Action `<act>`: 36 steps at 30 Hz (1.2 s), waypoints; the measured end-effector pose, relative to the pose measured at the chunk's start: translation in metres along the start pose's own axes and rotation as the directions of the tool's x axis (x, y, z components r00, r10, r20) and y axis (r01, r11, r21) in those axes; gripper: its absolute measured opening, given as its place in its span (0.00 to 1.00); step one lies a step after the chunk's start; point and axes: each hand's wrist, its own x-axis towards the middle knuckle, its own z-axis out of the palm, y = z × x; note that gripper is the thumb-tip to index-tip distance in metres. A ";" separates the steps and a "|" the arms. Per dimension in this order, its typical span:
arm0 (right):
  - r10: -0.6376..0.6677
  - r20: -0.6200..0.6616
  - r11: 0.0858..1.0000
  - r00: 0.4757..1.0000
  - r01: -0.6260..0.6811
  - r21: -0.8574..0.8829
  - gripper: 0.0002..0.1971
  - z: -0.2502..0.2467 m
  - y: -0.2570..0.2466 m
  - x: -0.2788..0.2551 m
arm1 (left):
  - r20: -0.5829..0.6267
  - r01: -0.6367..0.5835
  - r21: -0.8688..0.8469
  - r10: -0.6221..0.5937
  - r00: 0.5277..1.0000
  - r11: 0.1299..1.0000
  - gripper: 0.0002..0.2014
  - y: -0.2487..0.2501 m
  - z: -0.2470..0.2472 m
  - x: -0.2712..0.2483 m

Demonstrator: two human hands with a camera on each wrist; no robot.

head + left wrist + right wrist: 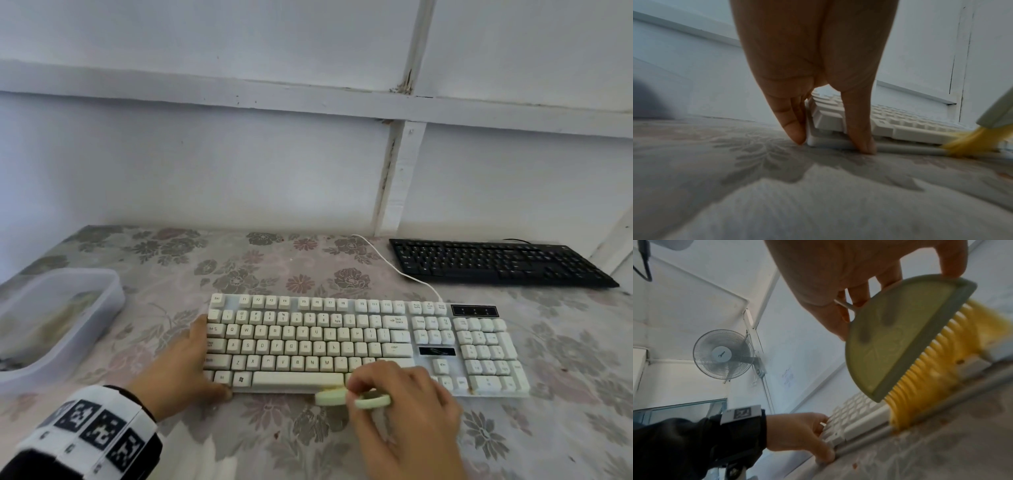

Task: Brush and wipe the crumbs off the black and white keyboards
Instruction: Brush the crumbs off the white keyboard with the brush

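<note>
Right hand [404, 407] pinches brush [898, 337], bristles down; left hand [185, 363] steadies crosswise white keyboard [359, 342].

White keyboard [363, 342]: flat, near tabletop edge. Black keyboard [500, 262]: flat, behind it to the right, apart. Half-round brush [898, 335]: yellow bristles apparently on white keyboard's front rim.

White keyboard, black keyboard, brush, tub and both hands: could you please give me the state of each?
White keyboard: flat on the table, steadied at its left end.
Black keyboard: untouched, far right.
Brush: bristles on the white keyboard's front edge.
Plastic tub: open, far left.
Left hand: bracing the keyboard.
Right hand: holding the brush.
</note>
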 end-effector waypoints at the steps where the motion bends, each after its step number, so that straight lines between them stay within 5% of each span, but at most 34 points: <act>1: -0.021 0.004 0.999 1.000 0.021 0.040 0.07 0.000 -0.003 0.001 | 0.000 0.001 0.002 -0.001 1.000 1.000 0.56 0.001 0.000 0.000; 4: -0.019 0.062 0.993 0.998 0.011 0.116 0.08 0.003 -0.002 -0.001 | 0.011 0.019 0.008 -0.019 1.000 1.000 0.57 0.003 -0.002 -0.001; 7: 0.109 0.161 0.978 0.981 -0.135 0.160 0.07 -0.005 0.015 0.000 | 0.013 0.024 0.016 -0.024 1.000 1.000 0.58 0.003 -0.002 -0.001; 12: 0.211 0.172 0.973 0.962 -0.224 0.060 0.11 -0.031 0.034 0.007 | 0.017 0.026 0.019 -0.026 1.000 0.999 0.57 0.003 -0.002 -0.002; 19: 0.124 0.169 0.955 0.978 -0.164 0.246 0.06 -0.036 0.021 0.010 | 0.017 0.022 -0.007 -0.022 1.000 1.000 0.55 0.003 -0.003 -0.002; 23: 0.209 0.217 0.938 0.953 -0.258 0.229 0.05 -0.040 0.032 0.010 | 0.017 0.021 -0.010 -0.020 1.000 1.000 0.55 0.004 -0.003 -0.002; 27: 0.329 0.228 0.927 0.916 -0.360 0.110 0.17 -0.055 0.049 0.011 | 0.013 0.027 -0.002 -0.027 1.000 1.000 0.55 0.005 -0.002 -0.002; 36: 0.251 0.217 0.916 0.943 -0.304 0.260 0.11 -0.051 0.044 0.012 | 0.011 0.052 0.028 -0.052 0.999 0.998 0.57 0.006 -0.002 -0.002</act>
